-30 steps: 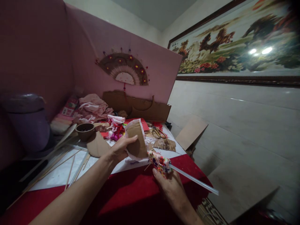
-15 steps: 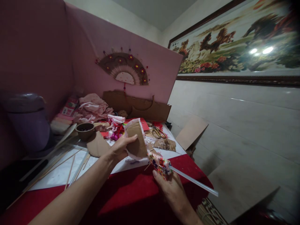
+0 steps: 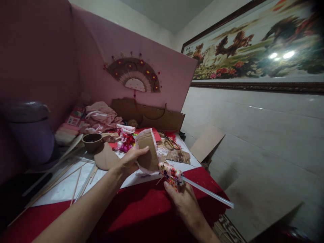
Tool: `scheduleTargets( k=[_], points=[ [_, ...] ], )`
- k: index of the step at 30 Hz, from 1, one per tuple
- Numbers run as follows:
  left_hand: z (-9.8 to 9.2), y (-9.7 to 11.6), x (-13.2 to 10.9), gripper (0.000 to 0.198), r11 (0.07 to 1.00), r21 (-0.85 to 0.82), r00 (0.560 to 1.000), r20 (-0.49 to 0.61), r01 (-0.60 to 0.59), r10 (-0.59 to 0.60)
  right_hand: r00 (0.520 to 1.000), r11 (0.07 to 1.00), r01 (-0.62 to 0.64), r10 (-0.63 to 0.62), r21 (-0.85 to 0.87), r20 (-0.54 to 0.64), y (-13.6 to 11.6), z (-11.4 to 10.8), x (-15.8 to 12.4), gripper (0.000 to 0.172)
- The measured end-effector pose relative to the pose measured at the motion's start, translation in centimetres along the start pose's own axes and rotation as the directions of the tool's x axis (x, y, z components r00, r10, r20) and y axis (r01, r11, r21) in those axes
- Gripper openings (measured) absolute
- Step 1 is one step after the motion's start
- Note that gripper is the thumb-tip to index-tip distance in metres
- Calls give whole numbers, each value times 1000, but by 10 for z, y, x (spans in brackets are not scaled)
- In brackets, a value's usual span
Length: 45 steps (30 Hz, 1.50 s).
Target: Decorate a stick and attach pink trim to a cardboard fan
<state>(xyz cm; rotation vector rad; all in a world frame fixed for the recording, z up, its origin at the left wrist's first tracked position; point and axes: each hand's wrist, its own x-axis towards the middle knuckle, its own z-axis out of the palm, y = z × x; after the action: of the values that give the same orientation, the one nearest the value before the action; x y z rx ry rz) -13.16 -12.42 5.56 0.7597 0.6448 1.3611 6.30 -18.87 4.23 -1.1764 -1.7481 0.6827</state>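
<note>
My left hand [image 3: 133, 157] grips a half-round piece of cardboard [image 3: 149, 152] with white-pink cloth along its edge, the thumb lying across the brown face. In my right hand [image 3: 183, 199] is a hot glue gun [image 3: 172, 174] with a colourful pattern. A long translucent glue stick [image 3: 210, 191] sticks out of its back end. The gun's nozzle end is close to the lower right edge of the cardboard; whether it touches I cannot tell. My right fingers are partly hidden behind the gun's handle.
On the table with its red cloth [image 3: 134, 206] lie scissors [image 3: 171, 143], a brown bowl [image 3: 92, 141], a cut cardboard piece [image 3: 105, 157], thin sticks [image 3: 76, 185] and crumpled pink cloth [image 3: 101, 114]. A decorated fan [image 3: 135, 76] hangs on the pink board behind. A purple bin [image 3: 31, 135] stands left.
The glue gun has tilted slightly, and the rear end of its glue stick sits a little higher and further left. My left hand and the cardboard have hardly moved.
</note>
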Motion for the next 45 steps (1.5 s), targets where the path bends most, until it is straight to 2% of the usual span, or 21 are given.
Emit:
scheduleTargets(
  k=[3,7,18,22,24,29,34,41,45],
  points=[
    [0,1,0,42,1000,0,1000,-23,-17,17,996,999,-37,35,21,80,1,0,-1,28],
    [0,2,0,47,999,-8,999,-10,-32,32,994,998,-58,55,34,97,5,-2,-5,32],
    [1,2,-1,45,1000,-17,1000,-8,0,0,999,999,-34,34,-1,36,1,-2,0,28],
    [0,2,0,40,1000,-18,1000,-15,4,-4,994,997,-63,67,-46,84,1,-1,-1,29],
    [-1,2,0,43,1000,-27,1000,-26,-13,12,991,996,-76,80,-40,109,2,-3,-3,31],
    [0,3,1,52,999,-30,999,-28,-25,24,995,998,-62,63,-14,72,9,-6,-9,34],
    [3,3,-1,46,1000,-23,999,-46,-10,9,996,997,-80,81,-21,32,11,-5,-6,38],
    [1,3,-1,40,999,-32,999,-53,-12,11,992,996,-80,82,-26,92,5,-5,-6,31],
    [1,4,-1,40,999,-33,999,-30,-15,14,994,996,-82,84,-20,66,6,-6,-8,33]
  ],
)
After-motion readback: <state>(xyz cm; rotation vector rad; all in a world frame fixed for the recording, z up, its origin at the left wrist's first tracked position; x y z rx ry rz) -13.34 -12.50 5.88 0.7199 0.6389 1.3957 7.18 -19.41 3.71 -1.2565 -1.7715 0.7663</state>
